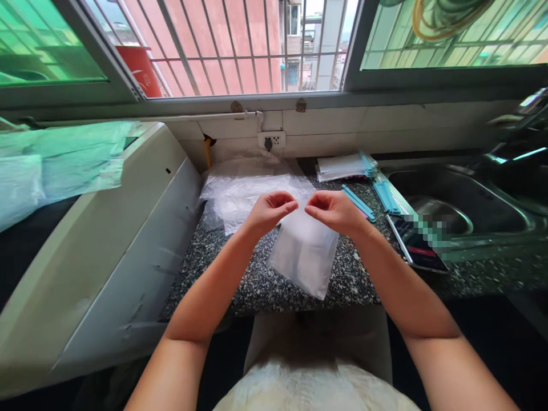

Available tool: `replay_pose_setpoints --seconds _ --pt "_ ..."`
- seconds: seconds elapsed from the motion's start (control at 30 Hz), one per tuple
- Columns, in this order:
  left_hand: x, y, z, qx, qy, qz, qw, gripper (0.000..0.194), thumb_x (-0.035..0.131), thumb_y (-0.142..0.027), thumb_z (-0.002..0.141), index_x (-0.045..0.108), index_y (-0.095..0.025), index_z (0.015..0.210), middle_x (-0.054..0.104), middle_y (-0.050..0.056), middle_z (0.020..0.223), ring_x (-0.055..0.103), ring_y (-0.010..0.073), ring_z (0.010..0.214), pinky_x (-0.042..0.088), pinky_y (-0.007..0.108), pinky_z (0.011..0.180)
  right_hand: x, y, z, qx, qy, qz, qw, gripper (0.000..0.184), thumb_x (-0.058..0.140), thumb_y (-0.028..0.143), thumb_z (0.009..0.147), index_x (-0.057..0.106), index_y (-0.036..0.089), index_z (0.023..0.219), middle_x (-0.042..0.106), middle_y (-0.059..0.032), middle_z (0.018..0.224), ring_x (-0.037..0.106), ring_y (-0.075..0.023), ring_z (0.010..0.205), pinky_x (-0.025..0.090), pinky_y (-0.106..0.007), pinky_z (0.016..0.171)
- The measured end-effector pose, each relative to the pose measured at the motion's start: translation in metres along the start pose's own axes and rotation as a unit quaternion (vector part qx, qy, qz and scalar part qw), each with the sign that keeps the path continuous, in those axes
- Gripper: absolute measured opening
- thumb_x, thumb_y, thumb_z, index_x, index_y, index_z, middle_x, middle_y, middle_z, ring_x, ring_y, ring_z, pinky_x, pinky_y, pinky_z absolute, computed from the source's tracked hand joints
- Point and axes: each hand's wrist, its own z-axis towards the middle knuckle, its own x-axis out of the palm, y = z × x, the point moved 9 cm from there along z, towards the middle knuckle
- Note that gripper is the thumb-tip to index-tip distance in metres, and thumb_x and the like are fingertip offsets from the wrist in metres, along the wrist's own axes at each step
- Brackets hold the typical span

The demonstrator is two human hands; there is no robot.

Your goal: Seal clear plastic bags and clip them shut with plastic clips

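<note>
A translucent plastic bag (306, 254) hangs over the speckled counter, its upper edge between my two hands. My left hand (274, 212) has its thumb and fingers pinched together at the bag's upper left. At the upper right, my right hand (333, 210) is closed in a similar pinch. The fingertips of both hands are close together but apart. Behind my left hand lies a loose pile of clear plastic sheets or bags (248, 191). Past my right hand are several light-blue strips (358, 202), with more blue strips (386, 197) beside the sink.
A stack of clear packets with blue edges (342, 167) lies at the counter's back. A phone-like device (417, 245) rests near the steel sink (492, 220) on the right. A white appliance (128, 251) bounds the left side. A wall socket (274, 139) holds a black plug.
</note>
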Motion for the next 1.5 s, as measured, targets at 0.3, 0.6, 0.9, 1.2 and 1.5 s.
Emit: replay_pose_setpoints --seconds 0.3,0.6,0.9,1.2,1.5 --pt "0.0 0.038 -0.005 -0.052 0.003 0.007 0.999 0.025 0.07 -0.037 0.063 0.059 -0.014 0.06 0.05 -0.004 0.054 0.039 0.0064 0.051 0.029 0.021 0.049 0.025 -0.037 -0.005 0.046 0.044 0.045 0.997 0.018 0.056 0.031 0.072 0.056 0.015 0.067 0.049 0.0033 0.058 0.04 -0.0071 0.055 0.033 -0.023 0.053" --pt "0.011 0.048 -0.007 -0.057 0.031 0.034 0.997 0.029 0.069 -0.04 0.065 0.058 -0.014 0.061 0.049 -0.003 0.055 0.039 0.0069 0.052 0.029 0.021 0.05 0.029 -0.058 -0.014 0.083 0.048 0.073 0.993 0.018 0.057 0.032 0.07 0.056 0.015 0.065 0.046 0.0037 0.056 0.038 -0.0072 0.053 0.031 -0.022 0.051" --pt "0.01 0.048 -0.007 -0.061 0.019 0.053 0.997 0.044 0.058 -0.057 0.07 0.061 -0.014 0.068 0.051 -0.001 0.061 0.041 0.01 0.058 0.031 0.023 0.053 0.028 -0.055 -0.015 0.08 0.04 0.051 0.995 0.019 0.055 0.031 0.073 0.054 0.016 0.063 0.049 0.0018 0.057 0.04 -0.0084 0.055 0.033 -0.023 0.052" --pt "0.017 0.051 -0.008 -0.075 0.044 0.029 0.996 0.035 0.067 -0.047 0.064 0.057 -0.014 0.06 0.047 -0.003 0.054 0.038 0.0075 0.053 0.028 0.023 0.052 0.029 -0.057 -0.015 0.079 0.038 0.044 0.995 0.02 0.058 0.033 0.072 0.058 0.014 0.065 0.051 0.0017 0.058 0.04 -0.0079 0.054 0.033 -0.023 0.052" --pt "0.003 0.047 -0.007 -0.063 0.017 0.03 0.997 0.029 0.067 -0.041 0.066 0.057 -0.014 0.061 0.049 -0.003 0.055 0.038 0.007 0.052 0.029 0.023 0.05 0.028 -0.061 -0.015 0.098 0.054 0.047 0.993 0.019 0.059 0.033 0.071 0.059 0.014 0.066 0.05 0.002 0.057 0.04 -0.0077 0.054 0.032 -0.023 0.051"
